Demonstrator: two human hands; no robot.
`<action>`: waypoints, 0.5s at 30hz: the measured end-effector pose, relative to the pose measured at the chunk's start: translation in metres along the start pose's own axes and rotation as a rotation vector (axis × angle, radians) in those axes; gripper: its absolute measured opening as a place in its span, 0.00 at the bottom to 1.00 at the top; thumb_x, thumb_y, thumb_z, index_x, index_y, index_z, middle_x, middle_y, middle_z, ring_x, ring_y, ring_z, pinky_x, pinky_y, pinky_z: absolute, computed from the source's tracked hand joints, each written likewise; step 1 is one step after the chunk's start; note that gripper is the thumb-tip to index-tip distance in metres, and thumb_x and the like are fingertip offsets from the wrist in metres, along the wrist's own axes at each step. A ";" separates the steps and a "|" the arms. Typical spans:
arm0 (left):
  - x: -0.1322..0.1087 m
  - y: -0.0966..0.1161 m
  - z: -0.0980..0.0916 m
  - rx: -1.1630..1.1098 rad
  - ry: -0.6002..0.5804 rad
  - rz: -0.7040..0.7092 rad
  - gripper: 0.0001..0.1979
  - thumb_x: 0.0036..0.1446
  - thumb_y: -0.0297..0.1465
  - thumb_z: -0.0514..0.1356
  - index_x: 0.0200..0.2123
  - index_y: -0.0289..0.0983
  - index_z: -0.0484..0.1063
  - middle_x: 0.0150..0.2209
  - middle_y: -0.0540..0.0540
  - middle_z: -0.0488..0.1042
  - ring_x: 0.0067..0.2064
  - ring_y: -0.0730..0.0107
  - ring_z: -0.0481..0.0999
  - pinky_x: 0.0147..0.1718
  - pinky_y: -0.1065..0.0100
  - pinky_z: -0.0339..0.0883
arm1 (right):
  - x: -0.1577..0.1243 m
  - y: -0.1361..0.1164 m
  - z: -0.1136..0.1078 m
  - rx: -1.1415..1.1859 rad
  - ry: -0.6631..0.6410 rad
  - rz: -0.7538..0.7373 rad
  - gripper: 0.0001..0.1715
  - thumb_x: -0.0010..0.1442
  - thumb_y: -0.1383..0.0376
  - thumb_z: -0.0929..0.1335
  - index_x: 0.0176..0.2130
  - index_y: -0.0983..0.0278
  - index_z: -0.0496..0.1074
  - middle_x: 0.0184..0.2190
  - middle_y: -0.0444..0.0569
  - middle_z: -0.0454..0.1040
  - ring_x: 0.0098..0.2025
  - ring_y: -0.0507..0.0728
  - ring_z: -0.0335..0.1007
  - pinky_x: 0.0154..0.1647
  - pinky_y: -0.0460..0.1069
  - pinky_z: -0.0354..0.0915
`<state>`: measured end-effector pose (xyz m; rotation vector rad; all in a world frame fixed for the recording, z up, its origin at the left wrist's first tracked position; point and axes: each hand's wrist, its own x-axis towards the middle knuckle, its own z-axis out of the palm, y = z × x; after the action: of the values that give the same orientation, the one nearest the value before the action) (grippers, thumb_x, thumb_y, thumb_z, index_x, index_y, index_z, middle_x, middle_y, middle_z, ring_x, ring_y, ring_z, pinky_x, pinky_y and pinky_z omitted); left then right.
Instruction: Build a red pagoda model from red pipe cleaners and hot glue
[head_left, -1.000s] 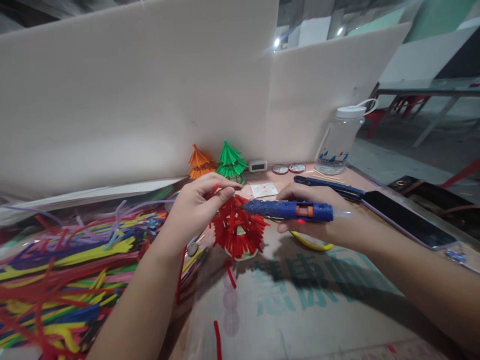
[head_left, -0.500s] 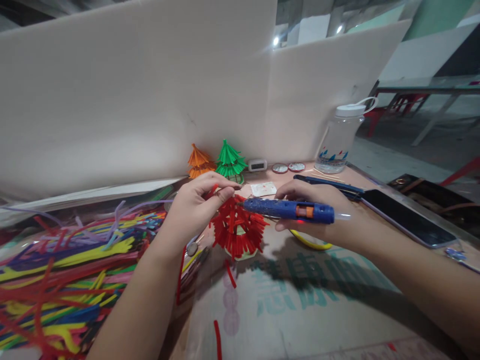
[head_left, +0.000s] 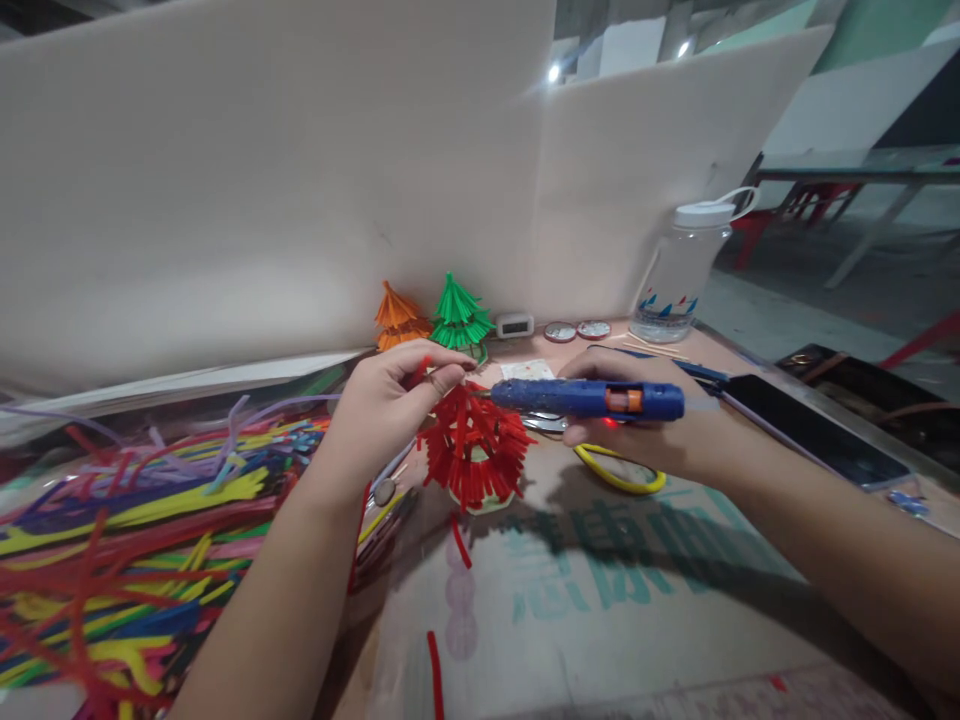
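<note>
My right hand (head_left: 630, 425) grips a blue hot glue gun (head_left: 570, 398), its nozzle pointing left at the top of a red tree (head_left: 480, 450) made of pipe cleaners. A small red light glows under the gun's body. My left hand (head_left: 397, 400) is closed in a pinch beside the treetop. A bit of red pipe cleaner (head_left: 425, 364) shows between its thumb and forefinger. The tree stands on a pale base, its tiers flaring outward. Scissors with yellow handles (head_left: 621, 487) lie under my right hand, and loose red pipe cleaner pieces (head_left: 435, 672) lie in front.
Many coloured pipe cleaners (head_left: 150, 560) fill the left side. Behind stand an orange tree (head_left: 401, 318), a green tree (head_left: 459, 312), a small digital display (head_left: 515, 326) and two round tins (head_left: 576, 331). A water bottle (head_left: 677, 275) and a phone (head_left: 814, 430) are at right.
The glue gun and my right hand have shifted slightly right, and the gun sits more level. My left hand has moved a little left and up. More of the scissors shows.
</note>
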<state>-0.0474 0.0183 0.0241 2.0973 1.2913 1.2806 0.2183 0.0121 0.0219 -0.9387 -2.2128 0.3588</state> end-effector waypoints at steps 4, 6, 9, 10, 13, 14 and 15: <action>0.001 0.000 0.001 -0.001 0.005 0.036 0.10 0.61 0.37 0.62 0.37 0.39 0.82 0.38 0.45 0.82 0.41 0.63 0.79 0.39 0.67 0.72 | 0.001 -0.002 -0.004 0.024 -0.112 -0.008 0.23 0.56 0.47 0.72 0.28 0.61 0.68 0.22 0.41 0.66 0.25 0.52 0.60 0.27 0.47 0.52; 0.002 0.000 0.001 -0.005 -0.002 0.046 0.09 0.61 0.37 0.62 0.37 0.40 0.82 0.38 0.45 0.82 0.40 0.64 0.79 0.39 0.68 0.72 | 0.001 -0.003 -0.003 0.018 -0.153 -0.020 0.23 0.57 0.47 0.72 0.28 0.61 0.68 0.21 0.41 0.64 0.24 0.51 0.57 0.26 0.47 0.51; 0.002 0.000 0.001 -0.005 -0.005 0.043 0.09 0.61 0.37 0.63 0.37 0.40 0.82 0.37 0.45 0.82 0.39 0.66 0.78 0.38 0.69 0.71 | -0.001 -0.002 -0.001 -0.019 -0.172 -0.050 0.20 0.58 0.49 0.72 0.30 0.61 0.70 0.21 0.41 0.65 0.25 0.52 0.58 0.28 0.47 0.52; 0.001 0.000 0.001 -0.010 -0.004 0.042 0.09 0.61 0.37 0.63 0.37 0.40 0.82 0.38 0.45 0.82 0.40 0.66 0.78 0.38 0.69 0.70 | -0.001 -0.002 0.000 -0.036 -0.153 -0.063 0.19 0.58 0.49 0.72 0.31 0.61 0.71 0.23 0.42 0.67 0.26 0.52 0.59 0.29 0.48 0.53; 0.001 0.001 0.001 -0.029 0.001 0.035 0.09 0.61 0.38 0.64 0.37 0.39 0.82 0.38 0.45 0.82 0.40 0.66 0.78 0.39 0.68 0.70 | -0.001 -0.001 0.003 -0.072 -0.116 -0.102 0.18 0.57 0.50 0.73 0.36 0.61 0.73 0.28 0.45 0.72 0.29 0.54 0.63 0.31 0.48 0.54; 0.001 0.001 0.001 -0.029 0.002 0.035 0.10 0.61 0.38 0.64 0.37 0.39 0.82 0.37 0.45 0.82 0.39 0.66 0.78 0.39 0.68 0.70 | -0.001 0.000 0.004 -0.069 -0.121 -0.106 0.18 0.57 0.50 0.73 0.37 0.61 0.73 0.29 0.46 0.73 0.29 0.55 0.64 0.32 0.48 0.55; 0.001 0.001 0.001 -0.025 0.001 0.035 0.10 0.61 0.38 0.64 0.38 0.39 0.82 0.37 0.46 0.82 0.39 0.66 0.78 0.38 0.68 0.69 | -0.001 0.000 0.005 -0.058 -0.133 -0.106 0.19 0.57 0.50 0.73 0.38 0.61 0.73 0.30 0.46 0.74 0.29 0.55 0.64 0.32 0.49 0.56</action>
<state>-0.0454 0.0184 0.0245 2.1115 1.2382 1.3050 0.2153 0.0115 0.0182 -0.8449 -2.3946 0.3173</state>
